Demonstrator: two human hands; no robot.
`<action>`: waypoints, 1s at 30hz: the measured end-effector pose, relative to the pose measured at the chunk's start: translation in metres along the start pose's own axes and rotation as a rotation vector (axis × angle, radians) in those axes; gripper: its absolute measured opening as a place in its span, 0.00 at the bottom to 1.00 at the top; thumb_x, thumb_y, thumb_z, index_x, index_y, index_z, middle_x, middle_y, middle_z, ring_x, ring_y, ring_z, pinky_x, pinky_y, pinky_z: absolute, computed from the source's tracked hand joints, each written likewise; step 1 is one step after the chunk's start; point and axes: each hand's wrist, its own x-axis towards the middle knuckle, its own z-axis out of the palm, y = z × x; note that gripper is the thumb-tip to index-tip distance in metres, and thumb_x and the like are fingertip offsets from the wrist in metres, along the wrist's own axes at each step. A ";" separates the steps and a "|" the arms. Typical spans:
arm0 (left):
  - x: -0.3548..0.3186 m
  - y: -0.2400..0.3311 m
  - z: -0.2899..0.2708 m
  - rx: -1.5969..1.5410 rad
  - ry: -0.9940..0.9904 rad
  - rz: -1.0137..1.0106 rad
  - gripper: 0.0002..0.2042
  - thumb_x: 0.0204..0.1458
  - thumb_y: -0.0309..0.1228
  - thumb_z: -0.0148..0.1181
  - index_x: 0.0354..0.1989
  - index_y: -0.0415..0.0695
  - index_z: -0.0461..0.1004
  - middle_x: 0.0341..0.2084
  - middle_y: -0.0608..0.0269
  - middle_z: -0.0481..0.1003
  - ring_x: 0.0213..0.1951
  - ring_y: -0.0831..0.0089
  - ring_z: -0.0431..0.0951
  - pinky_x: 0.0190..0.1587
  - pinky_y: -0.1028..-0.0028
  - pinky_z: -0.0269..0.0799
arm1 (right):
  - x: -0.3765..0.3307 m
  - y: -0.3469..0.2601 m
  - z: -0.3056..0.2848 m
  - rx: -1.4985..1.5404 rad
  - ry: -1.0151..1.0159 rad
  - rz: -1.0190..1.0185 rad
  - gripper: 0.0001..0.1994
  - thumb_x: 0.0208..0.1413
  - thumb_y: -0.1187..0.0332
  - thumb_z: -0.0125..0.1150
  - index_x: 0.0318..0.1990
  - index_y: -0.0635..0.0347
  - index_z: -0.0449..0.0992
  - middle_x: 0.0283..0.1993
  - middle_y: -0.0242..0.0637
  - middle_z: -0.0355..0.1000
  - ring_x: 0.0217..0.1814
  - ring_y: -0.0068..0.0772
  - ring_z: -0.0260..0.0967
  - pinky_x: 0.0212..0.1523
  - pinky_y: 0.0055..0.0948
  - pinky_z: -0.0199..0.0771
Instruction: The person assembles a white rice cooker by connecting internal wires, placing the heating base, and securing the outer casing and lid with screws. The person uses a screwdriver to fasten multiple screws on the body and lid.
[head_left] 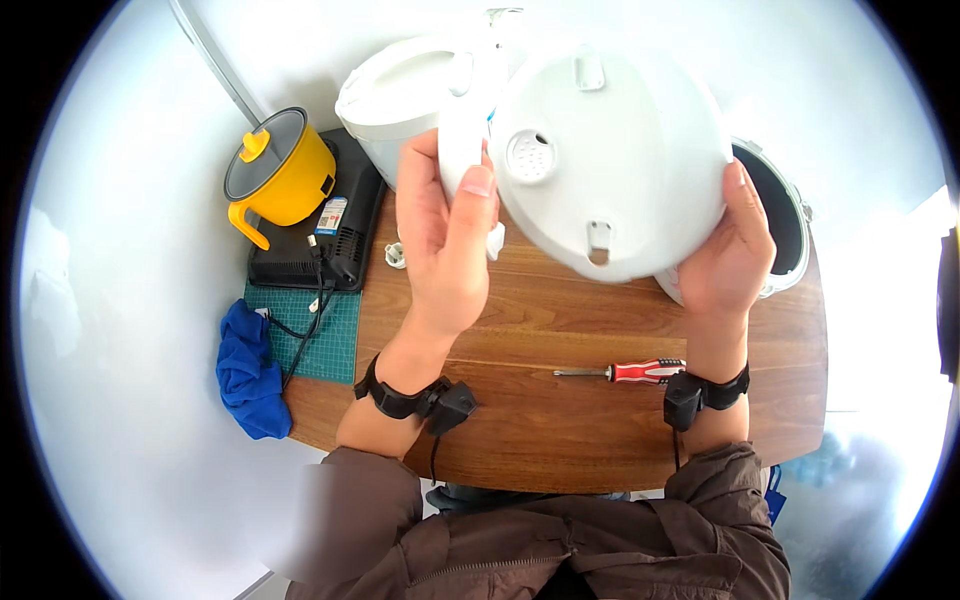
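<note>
My right hand (728, 245) grips the right edge of a round white lid (635, 160), thumb along the rim. The lid is held up above the table, tilted, with a perforated round vent and two slotted recesses facing me. In my left hand (440, 240), closed with the thumb in front, is a white curved plastic piece (461, 135) beside the lid's left edge. Whether that piece touches the lid I cannot tell. Partly behind the lid and my right hand stands an open white pot (792, 265) with a dark inside.
A white lidded appliance (400, 95) stands at the back left. Beside it, a yellow pot (290, 180) sits on a black appliance (345, 240) with a cord. A green cutting mat (335, 345), blue cloth (248, 375), small white part (396, 256) and red-handled screwdriver (640, 372) lie on the wooden table (540, 430).
</note>
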 end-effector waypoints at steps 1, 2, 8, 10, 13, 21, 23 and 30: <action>0.002 -0.001 -0.003 -0.007 -0.002 0.018 0.14 0.65 0.34 0.51 0.53 0.39 0.66 0.32 0.68 0.66 0.31 0.81 0.63 0.36 0.77 0.63 | 0.000 -0.003 0.001 0.029 0.015 0.019 0.14 0.70 0.63 0.53 0.49 0.66 0.77 0.47 0.38 0.79 0.50 0.27 0.74 0.54 0.28 0.72; 0.003 -0.001 -0.006 -0.019 -0.002 0.021 0.14 0.65 0.34 0.51 0.54 0.39 0.66 0.32 0.68 0.65 0.31 0.82 0.63 0.36 0.77 0.63 | 0.000 -0.004 0.002 0.058 0.030 0.038 0.15 0.70 0.62 0.52 0.50 0.66 0.77 0.47 0.39 0.79 0.51 0.28 0.74 0.54 0.29 0.72; 0.007 0.012 -0.017 0.045 -0.030 0.111 0.18 0.67 0.40 0.49 0.54 0.36 0.68 0.28 0.70 0.63 0.31 0.83 0.61 0.34 0.79 0.60 | 0.006 -0.011 -0.016 0.152 -0.022 0.078 0.22 0.71 0.61 0.45 0.60 0.72 0.72 0.59 0.49 0.75 0.61 0.42 0.73 0.62 0.40 0.73; 0.008 0.014 -0.020 0.140 -0.020 0.171 0.22 0.68 0.46 0.49 0.51 0.35 0.70 0.27 0.70 0.62 0.29 0.83 0.61 0.32 0.80 0.58 | 0.008 -0.014 -0.019 0.166 -0.011 0.100 0.21 0.71 0.62 0.47 0.59 0.72 0.72 0.58 0.48 0.76 0.60 0.43 0.74 0.61 0.41 0.73; 0.013 0.005 -0.024 0.177 0.005 0.291 0.29 0.67 0.55 0.50 0.49 0.34 0.71 0.26 0.70 0.62 0.28 0.82 0.60 0.31 0.79 0.57 | 0.019 -0.012 -0.028 0.203 0.031 0.123 0.19 0.70 0.63 0.50 0.57 0.70 0.74 0.57 0.47 0.77 0.58 0.41 0.75 0.61 0.40 0.74; 0.024 0.004 -0.026 0.620 -0.108 0.683 0.27 0.68 0.52 0.50 0.55 0.36 0.75 0.36 0.63 0.72 0.36 0.73 0.69 0.40 0.76 0.66 | 0.024 -0.008 -0.040 0.337 -0.154 0.161 0.17 0.71 0.65 0.48 0.55 0.70 0.75 0.52 0.46 0.79 0.54 0.39 0.78 0.57 0.36 0.78; 0.019 0.009 -0.018 0.754 -0.116 0.768 0.17 0.61 0.42 0.60 0.52 0.46 0.82 0.39 0.61 0.74 0.41 0.65 0.73 0.50 0.68 0.69 | 0.025 -0.007 -0.042 0.325 -0.150 0.164 0.17 0.71 0.65 0.49 0.54 0.70 0.76 0.52 0.45 0.79 0.54 0.38 0.78 0.57 0.36 0.77; 0.014 0.008 -0.008 1.068 -0.358 0.997 0.20 0.46 0.28 0.65 0.50 0.55 0.83 0.48 0.66 0.76 0.58 0.56 0.76 0.73 0.51 0.57 | 0.024 -0.008 -0.036 0.215 -0.078 0.181 0.16 0.68 0.64 0.54 0.53 0.69 0.77 0.50 0.43 0.80 0.53 0.35 0.77 0.58 0.34 0.75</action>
